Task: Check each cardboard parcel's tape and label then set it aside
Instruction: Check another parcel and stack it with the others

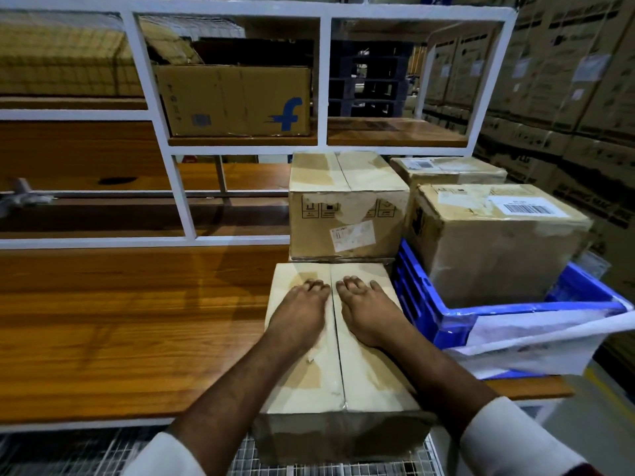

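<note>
A taped cardboard parcel (357, 369) lies at the near right of the wooden table, its front end past the table's edge. Clear tape runs along its centre seam. My left hand (298, 314) lies flat on the top, just left of the seam. My right hand (369, 312) lies flat just right of it. Both hands have their fingers stretched out and hold nothing. Behind this parcel stands a second parcel (347, 204) with a white label on its front face. No label shows on the parcel under my hands.
A blue crate (446, 310) at the right holds a barcode-labelled box (494, 235); another box (446, 170) sits behind it. A white shelf frame (178, 194) carries a box with a blue logo (237, 101). Wooden table (120, 321) at left, stacked cartons (567, 80) at right.
</note>
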